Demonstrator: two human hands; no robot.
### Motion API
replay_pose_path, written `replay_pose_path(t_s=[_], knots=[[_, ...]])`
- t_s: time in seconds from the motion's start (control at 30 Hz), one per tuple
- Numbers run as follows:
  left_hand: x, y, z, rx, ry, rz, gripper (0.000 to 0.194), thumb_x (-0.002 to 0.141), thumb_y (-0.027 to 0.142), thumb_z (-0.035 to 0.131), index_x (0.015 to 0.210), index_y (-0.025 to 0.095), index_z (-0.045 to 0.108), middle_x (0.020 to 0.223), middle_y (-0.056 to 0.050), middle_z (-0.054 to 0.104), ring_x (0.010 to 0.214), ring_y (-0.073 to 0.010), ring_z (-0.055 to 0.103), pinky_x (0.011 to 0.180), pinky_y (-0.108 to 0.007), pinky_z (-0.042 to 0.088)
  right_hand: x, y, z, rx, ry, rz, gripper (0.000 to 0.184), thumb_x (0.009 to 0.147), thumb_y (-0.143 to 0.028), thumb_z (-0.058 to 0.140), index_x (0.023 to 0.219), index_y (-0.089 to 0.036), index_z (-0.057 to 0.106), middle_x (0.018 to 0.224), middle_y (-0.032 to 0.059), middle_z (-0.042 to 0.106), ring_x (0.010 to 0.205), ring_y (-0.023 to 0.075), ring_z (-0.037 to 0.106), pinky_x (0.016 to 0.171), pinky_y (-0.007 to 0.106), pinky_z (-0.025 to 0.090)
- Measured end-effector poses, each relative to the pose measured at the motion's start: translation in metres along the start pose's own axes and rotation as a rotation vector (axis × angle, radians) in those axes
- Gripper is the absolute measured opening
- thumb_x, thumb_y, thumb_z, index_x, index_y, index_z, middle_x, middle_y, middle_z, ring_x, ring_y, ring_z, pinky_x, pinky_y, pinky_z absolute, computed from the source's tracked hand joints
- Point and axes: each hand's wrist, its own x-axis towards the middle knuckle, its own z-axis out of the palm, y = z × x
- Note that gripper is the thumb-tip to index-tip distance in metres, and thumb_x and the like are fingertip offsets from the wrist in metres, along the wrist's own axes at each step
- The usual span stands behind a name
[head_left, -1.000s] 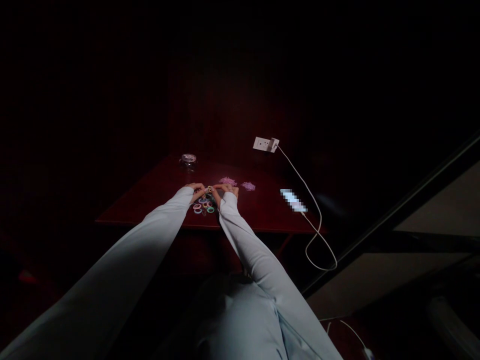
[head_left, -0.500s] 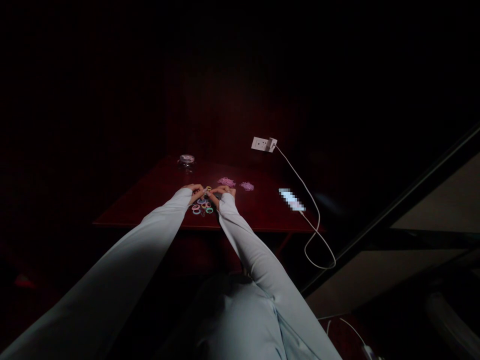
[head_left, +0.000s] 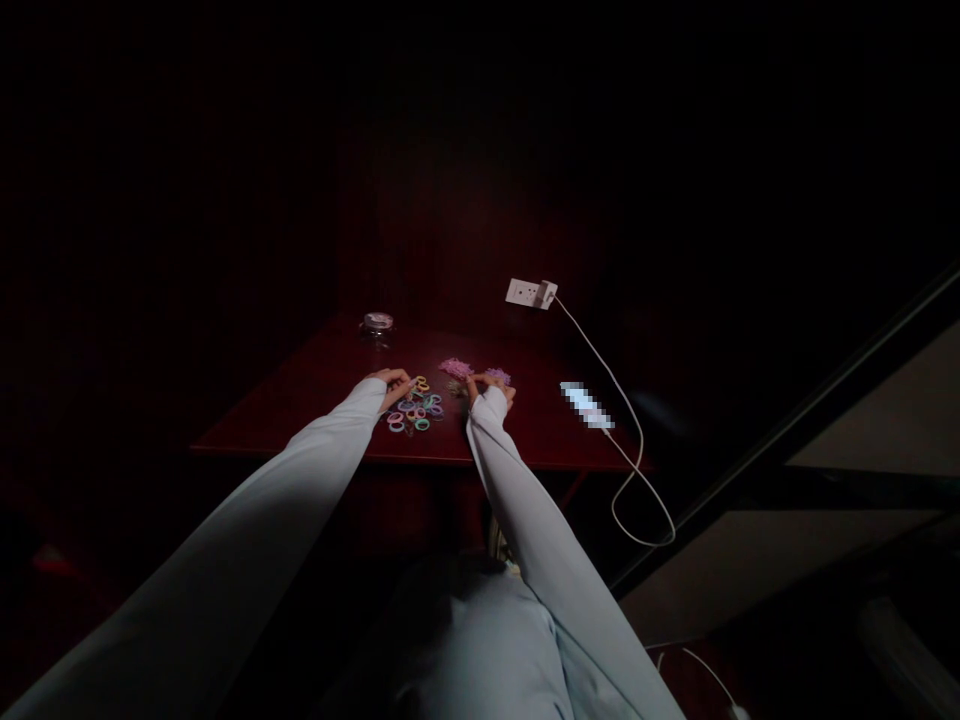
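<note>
A loose heap of coloured hair ties (head_left: pixel 407 407), pastel rings in several colours, lies near the table's front edge. At its left side is my left hand (head_left: pixel 395 382), fingers bent and drawn together at the tips; whatever is between them is too small to name. My right hand (head_left: pixel 495 384) has its thumb and finger close together beside a small dull-coloured pile (head_left: pixel 456 389); I cannot make out anything in them. Just behind that hand lies a purple pile of small bands (head_left: pixel 498 375), partly covered. A pink pile of similar small bands (head_left: pixel 455 368) sits left of it.
A clear jar with a pale lid (head_left: pixel 377 322) stands at the back left of the dark red table (head_left: pixel 277 420). To the right lies a blurred-out phone (head_left: pixel 587 405), its white cable (head_left: pixel 611 370) running to a wall socket (head_left: pixel 523 292) and looping past the table edge.
My right hand has moved right, away from my left hand and the hair ties, to the small piles. More of the heap now shows. My left hand has hardly moved.
</note>
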Motion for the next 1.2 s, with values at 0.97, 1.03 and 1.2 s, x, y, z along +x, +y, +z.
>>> replay_pose_path(t_s=[0.97,1.03,1.2], knots=[[0.004,-0.004,0.001,0.059,0.051,0.009,0.038,0.092,0.055,0.057,0.074,0.024,0.070,0.071,0.001,0.072,0.073,-0.0175,0.063,0.078,-0.027,0.050,-0.021,0.000,-0.006,0.130,-0.655,-0.545,0.019,0.085,-0.045,0.087,0.101,-0.036,0.087,0.134,0.0018,0.067,0.134,0.0262,0.052,0.122,0.046,0.036],[0.003,-0.004,0.003,0.050,0.048,-0.001,0.039,0.091,0.057,0.056,0.074,0.024,0.070,0.071,0.001,0.072,0.072,-0.0172,0.063,0.074,-0.026,0.050,-0.023,-0.003,-0.009,0.098,-0.701,-0.560,0.020,0.084,-0.047,0.087,0.102,-0.037,0.086,0.137,0.0007,0.066,0.135,0.0265,0.051,0.122,0.045,0.036],[0.006,-0.012,0.005,0.044,0.038,-0.020,0.042,0.090,0.060,0.056,0.076,0.024,0.071,0.073,0.000,0.072,0.071,-0.0171,0.063,0.071,-0.027,0.049,-0.024,-0.006,-0.012,0.058,-0.752,-0.579,0.022,0.086,-0.039,0.086,0.108,-0.038,0.085,0.145,-0.0013,0.064,0.140,0.0270,0.047,0.124,0.046,0.034]])
